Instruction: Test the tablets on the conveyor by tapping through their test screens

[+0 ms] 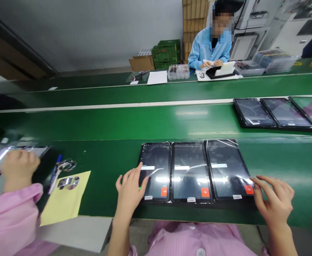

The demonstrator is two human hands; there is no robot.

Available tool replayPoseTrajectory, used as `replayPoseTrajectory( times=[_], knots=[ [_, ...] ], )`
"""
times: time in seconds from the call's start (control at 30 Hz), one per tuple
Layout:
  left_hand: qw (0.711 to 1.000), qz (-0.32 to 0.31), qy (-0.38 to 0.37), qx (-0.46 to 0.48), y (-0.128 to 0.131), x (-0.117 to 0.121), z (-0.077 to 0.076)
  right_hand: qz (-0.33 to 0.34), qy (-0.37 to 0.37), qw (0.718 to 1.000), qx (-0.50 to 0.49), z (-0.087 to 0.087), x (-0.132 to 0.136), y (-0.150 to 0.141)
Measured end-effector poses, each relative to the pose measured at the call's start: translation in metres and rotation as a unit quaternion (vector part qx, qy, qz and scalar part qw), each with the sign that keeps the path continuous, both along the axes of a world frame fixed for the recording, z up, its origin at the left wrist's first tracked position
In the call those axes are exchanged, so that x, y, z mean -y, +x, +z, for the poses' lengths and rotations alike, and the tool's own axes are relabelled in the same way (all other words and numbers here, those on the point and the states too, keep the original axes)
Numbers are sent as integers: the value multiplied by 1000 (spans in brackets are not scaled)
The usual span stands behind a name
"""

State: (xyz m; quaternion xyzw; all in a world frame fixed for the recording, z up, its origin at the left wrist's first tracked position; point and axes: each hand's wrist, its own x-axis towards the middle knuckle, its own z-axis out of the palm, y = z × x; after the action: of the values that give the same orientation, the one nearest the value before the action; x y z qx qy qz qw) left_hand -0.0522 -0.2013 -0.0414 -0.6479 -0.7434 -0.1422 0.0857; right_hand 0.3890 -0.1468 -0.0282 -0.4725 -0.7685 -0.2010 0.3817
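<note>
Three black-framed tablets lie side by side on the green workbench, each under shiny plastic film. Each lit screen shows a small white label and a red button marked "Fail". These are the left tablet point(154, 170), the middle tablet point(190, 170) and the right tablet point(226, 169). My left hand point(129, 193) rests its fingertips on the left tablet's lower left edge, with its fingers spread. My right hand point(274, 201) hovers at or touches the right tablet's lower right corner, near its red button. Neither hand holds anything.
A co-worker's pink-sleeved hand point(19, 167) lies on a tablet at the left, beside a yellow sheet point(65, 199) bearing metal parts. Several tablets point(285, 112) lie on the farther green belt. Across the line, a person in blue point(211, 48) handles a device.
</note>
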Motion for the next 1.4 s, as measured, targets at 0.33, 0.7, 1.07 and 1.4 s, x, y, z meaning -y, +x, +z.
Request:
replayPoseTrajectory(
  times=[0.33,0.7,1.07,1.4],
  knots=[
    [993,-85,-1,80,14,-1,-1,-11,-15,1000,-7,-1,0,5],
    [997,40,56,35,28,-17,7,-21,-21,1000,-6,0,1,10],
    [989,-94,101,55,35,-14,4,-6,-37,999,-19,-3,-5,8],
    [959,-283,10,22,105,-32,1,13,-91,995,-26,-4,-4,0]
  ],
)
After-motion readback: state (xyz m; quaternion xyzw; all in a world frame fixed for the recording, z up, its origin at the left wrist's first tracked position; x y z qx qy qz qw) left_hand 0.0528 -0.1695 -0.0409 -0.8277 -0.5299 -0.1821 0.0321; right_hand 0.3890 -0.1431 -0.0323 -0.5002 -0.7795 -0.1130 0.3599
